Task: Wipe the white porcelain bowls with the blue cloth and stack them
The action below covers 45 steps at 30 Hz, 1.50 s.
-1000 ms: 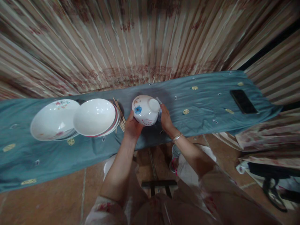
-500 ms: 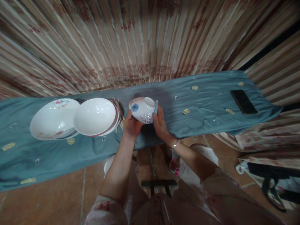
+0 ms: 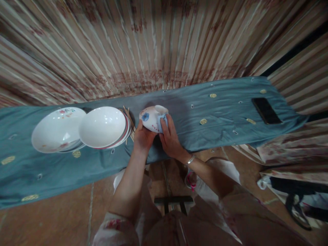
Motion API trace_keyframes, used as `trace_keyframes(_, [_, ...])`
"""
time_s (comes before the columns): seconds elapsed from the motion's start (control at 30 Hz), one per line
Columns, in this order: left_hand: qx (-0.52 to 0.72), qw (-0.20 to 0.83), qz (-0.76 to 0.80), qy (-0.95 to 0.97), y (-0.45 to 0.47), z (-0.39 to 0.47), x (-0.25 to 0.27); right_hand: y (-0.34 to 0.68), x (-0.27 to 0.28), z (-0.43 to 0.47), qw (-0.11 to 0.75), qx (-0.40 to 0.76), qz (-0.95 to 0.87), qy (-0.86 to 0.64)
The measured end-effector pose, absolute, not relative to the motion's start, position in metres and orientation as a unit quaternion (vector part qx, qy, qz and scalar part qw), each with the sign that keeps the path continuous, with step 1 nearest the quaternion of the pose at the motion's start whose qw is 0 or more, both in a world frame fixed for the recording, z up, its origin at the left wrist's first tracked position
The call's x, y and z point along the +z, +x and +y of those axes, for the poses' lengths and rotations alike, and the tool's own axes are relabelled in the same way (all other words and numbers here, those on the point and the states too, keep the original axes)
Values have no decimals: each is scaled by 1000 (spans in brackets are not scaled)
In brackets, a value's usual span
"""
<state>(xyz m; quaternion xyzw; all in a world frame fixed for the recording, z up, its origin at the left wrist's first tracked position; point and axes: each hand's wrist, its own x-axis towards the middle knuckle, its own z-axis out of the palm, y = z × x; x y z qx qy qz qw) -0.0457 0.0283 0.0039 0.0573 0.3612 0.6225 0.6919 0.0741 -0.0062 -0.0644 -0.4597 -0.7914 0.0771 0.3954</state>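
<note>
A small white bowl [image 3: 152, 125] with a blue flower and red marks is tilted on its side above the cloth-covered table, its foot ring facing up and to the right. My left hand [image 3: 144, 137] grips its left and lower side. A light blue cloth [image 3: 163, 119] is pressed against the bowl's right outer side by my right hand [image 3: 170, 137], whose fingers are curled over it. Left of the bowl lie several wooden chopsticks [image 3: 130, 119], partly behind a stack of white bowls [image 3: 102, 127].
Another stack of larger floral bowls [image 3: 55, 131] stands further left on the blue-green tablecloth [image 3: 179, 102]. A black phone [image 3: 266, 111] lies toward the right end. Behind the table hangs a pleated curtain [image 3: 164, 44].
My right hand has moved left and over the bowl's outer side, bringing the cloth from the right edge onto the surface near the foot. My left hand still holds the bowl.
</note>
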Motion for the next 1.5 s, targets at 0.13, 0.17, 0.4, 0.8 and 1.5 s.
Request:
trace_keyframes(0.13, [629,687,358,66,-46,28,3,73,-65,-4,370,47,-822,-431])
trace_keyframes(0.17, [628,688,359,64,-46,27,3,73,-65,-4,357,45,-827,-431])
trace_keyframes(0.4, [608,701,369,53,-44,26,2,75,-56,0,301,23,-848,-436])
trace_keyframes(0.8, [619,696,354,83,-32,22,6,80,-38,11,316,40,-820,-475])
trace_keyframes(1.5, [639,656,344,206,-31,18,-8,99,-22,38,388,99,-764,-506])
